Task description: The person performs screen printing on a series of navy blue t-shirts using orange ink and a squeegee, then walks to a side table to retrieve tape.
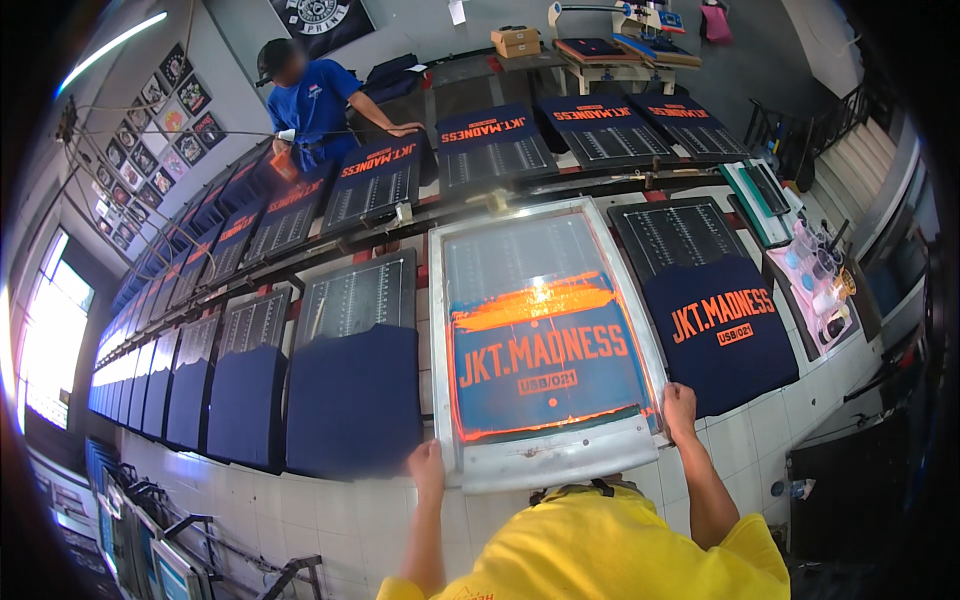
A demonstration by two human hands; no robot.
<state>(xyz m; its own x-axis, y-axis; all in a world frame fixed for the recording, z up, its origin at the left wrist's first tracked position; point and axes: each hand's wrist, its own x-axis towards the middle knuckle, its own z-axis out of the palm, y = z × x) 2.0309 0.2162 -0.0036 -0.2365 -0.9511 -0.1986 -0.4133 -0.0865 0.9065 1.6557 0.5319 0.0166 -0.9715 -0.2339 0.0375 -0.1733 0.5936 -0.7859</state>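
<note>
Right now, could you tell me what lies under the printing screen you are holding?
Through the printing screen only orange ink and lettering show. The table's white tiles surround it; whatever garment lies beneath is covered.

Frame: we grip the silver printing screen (545, 340), left hand (427, 467) and right hand (679, 410) at its near corners.
Neighbours: navy shirts (352, 400) either side.

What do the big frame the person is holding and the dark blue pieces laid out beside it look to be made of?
The printing frame looks like metal, probably aluminium: pale grey with a dull sheen and scuffs. Inside it is a thin, see-through mesh smeared with glossy orange ink. The dark blue shirts look like matte knit cloth, likely cotton, with soft, slightly draped edges.
</note>
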